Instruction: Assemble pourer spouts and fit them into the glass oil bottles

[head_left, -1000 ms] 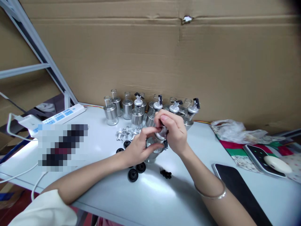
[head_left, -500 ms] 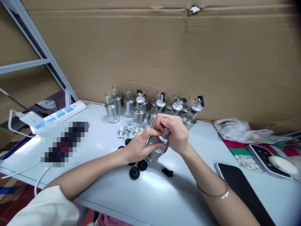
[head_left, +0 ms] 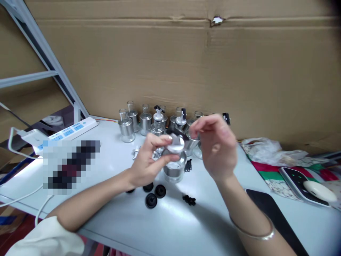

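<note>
At least nine bottles (head_left: 173, 173) and four black discs (head_left: 151, 201) show.

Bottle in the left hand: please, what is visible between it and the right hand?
In the head view, black pieces on the table show between the bottle and right hand, with standing bottles behind.

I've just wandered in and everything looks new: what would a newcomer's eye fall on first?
Probably the left hand at the centre, holding a glass bottle around its silvery top, with the right hand raised and blurred to the right of it. Behind stand more bottles with metal sleeves, before tall brown cardboard. Nearer the person, black round parts lie on the pale table.
</note>
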Tool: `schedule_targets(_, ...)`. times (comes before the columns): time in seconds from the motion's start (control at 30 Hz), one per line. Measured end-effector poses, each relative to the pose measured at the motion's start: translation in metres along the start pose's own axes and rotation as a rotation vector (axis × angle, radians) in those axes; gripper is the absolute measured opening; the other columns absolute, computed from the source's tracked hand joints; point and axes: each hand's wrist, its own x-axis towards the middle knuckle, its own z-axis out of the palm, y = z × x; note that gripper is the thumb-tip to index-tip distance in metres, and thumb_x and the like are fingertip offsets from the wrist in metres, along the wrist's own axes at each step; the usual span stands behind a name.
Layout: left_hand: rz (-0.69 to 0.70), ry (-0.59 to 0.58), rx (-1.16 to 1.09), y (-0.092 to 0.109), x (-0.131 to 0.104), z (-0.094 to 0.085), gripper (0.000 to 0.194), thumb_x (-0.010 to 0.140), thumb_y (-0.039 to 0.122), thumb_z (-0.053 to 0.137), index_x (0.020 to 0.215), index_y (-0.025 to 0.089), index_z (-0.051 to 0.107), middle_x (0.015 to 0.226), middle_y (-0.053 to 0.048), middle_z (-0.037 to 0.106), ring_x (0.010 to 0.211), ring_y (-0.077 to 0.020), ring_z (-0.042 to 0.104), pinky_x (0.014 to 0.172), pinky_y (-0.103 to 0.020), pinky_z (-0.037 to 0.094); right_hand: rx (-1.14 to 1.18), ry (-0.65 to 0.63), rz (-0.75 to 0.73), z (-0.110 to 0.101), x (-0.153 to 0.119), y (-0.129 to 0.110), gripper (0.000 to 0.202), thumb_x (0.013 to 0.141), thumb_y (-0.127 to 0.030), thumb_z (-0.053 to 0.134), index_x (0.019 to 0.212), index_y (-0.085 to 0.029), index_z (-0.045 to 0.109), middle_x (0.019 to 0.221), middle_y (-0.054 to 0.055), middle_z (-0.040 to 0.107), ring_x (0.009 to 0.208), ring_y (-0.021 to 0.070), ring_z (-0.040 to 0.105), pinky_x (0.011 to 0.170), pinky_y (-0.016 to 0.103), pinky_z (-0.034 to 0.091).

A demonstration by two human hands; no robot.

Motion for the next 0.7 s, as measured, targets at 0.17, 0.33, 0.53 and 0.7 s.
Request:
schedule_targets(0.17,0.121,0.127,-0.036,0.014,0.040,-0.033,0.027,0.086,0.019,0.064,0.095,0.026,0.040,0.097,0.002,0.066,0.089,-0.0169,0.069,0.083,-0.038,0.057,0.018,0.283,-0.110,-0.014,0.014,-0.020,0.026,0.086,-0.037,0.046,0.067,-0.022,0.055,0.063,-0.001,0.044,0.054,0.0138,0.043,0.056,0.031,0.038)
schedule_targets(0.33,0.076,0.214,0.159,-0.017,0.054,-0.070,0.031,0.084,0.028,0.067,0.095,0.025,0.037,0.096,0.001,0.067,0.088,-0.0176,0.069,0.088,-0.040,0.054,-0.015,0.321,-0.111,-0.023,0.019,-0.024,0.022,0.085,-0.033,0.049,0.066,-0.022,0.054,0.065,-0.001,0.042,0.051,0.0125,0.043,0.053,0.030,0.040)
schedule_targets(0.53,-0.069,0.180,0.182,-0.066,0.046,-0.091,0.034,0.081,0.029,0.068,0.096,0.023,0.039,0.100,-0.003,0.067,0.091,-0.0175,0.069,0.087,-0.037,0.053,-0.100,0.184,-0.126,-0.022,0.015,-0.019,0.015,0.084,-0.019,0.054,0.069,-0.022,0.055,0.061,-0.003,0.045,0.050,0.0118,0.043,0.051,0.028,0.034)
schedule_targets(0.7,-0.155,0.119,0.175,-0.085,0.039,-0.095,0.034,0.081,0.031,0.067,0.097,0.023,0.038,0.100,-0.003,0.065,0.094,-0.0175,0.068,0.086,-0.035,0.051,-0.214,-0.027,-0.114,-0.019,0.007,-0.026,0.013,0.086,-0.017,0.055,0.074,-0.022,0.056,0.061,-0.004,0.048,0.053,0.0117,0.042,0.052,0.028,0.034)
